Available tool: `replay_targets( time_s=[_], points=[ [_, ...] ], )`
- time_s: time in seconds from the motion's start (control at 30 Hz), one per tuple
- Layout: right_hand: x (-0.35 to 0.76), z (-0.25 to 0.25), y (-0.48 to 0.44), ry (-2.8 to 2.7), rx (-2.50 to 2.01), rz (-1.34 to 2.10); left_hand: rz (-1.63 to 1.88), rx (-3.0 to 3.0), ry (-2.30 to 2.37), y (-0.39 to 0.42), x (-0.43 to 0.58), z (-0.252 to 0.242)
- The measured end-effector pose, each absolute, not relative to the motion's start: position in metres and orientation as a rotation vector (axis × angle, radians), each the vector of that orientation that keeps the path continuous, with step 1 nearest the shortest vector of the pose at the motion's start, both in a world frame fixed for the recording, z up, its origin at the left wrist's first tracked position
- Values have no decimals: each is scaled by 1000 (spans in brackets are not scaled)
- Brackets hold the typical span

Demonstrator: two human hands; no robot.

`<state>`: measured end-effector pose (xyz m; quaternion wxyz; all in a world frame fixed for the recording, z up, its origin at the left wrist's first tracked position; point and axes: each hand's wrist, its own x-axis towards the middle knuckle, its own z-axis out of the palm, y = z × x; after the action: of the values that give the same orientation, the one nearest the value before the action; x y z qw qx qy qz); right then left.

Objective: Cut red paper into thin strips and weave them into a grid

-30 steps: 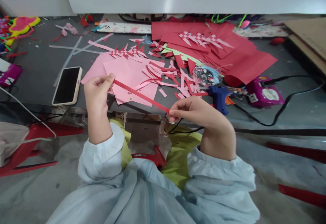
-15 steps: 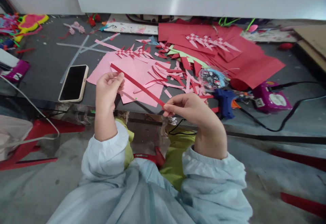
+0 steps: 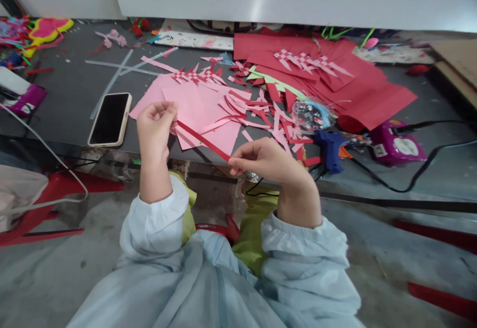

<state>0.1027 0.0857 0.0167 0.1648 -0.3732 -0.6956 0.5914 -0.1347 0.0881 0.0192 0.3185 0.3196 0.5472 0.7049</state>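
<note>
A narrow red paper strip (image 3: pixel 203 141) stretches between my two hands, just in front of the table's near edge. My left hand (image 3: pixel 154 126) pinches its upper left end with closed fingers. My right hand (image 3: pixel 263 161) pinches the lower right end between thumb and fingertips. Behind the strip lie pink paper sheets (image 3: pixel 194 112) and a heap of cut red and pink strips (image 3: pixel 266 117). Both sleeves are pale blue.
On the dark table (image 3: pixel 67 99): a phone (image 3: pixel 110 119) left of my hands, red paper sheets (image 3: pixel 335 77) with woven checkered pieces, a blue glue gun (image 3: pixel 330 146), a purple device (image 3: pixel 397 146) with a black cable, a bag of small beads (image 3: pixel 311 114). Red stools stand on the floor.
My two hands have drawn closer together along the strip, so a shorter length shows between them. The right hand has slid left.
</note>
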Motion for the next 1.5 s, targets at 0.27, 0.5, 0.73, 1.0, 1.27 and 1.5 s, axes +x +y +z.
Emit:
replay_targets(
  time_s=[0.27,0.5,0.73,1.0,1.27,1.5],
  points=[
    [100,17,84,-1872,-1120,1535,1624,922,1661,81,-130,24],
    [97,18,84,-1943,-1101,1514,1463,986,1789,84,-131,18],
    [93,21,82,-2078,-1015,1517,1477,1080,1782,86,-134,15],
    [90,19,86,-1695,-943,1754,1384,1135,1365,83,-128,21],
    [76,14,92,-1383,-977,1560,783,1402,1089,72,-123,32],
    [69,9,97,-1256,-809,1672,518,1529,988,71,-118,36]
  ],
)
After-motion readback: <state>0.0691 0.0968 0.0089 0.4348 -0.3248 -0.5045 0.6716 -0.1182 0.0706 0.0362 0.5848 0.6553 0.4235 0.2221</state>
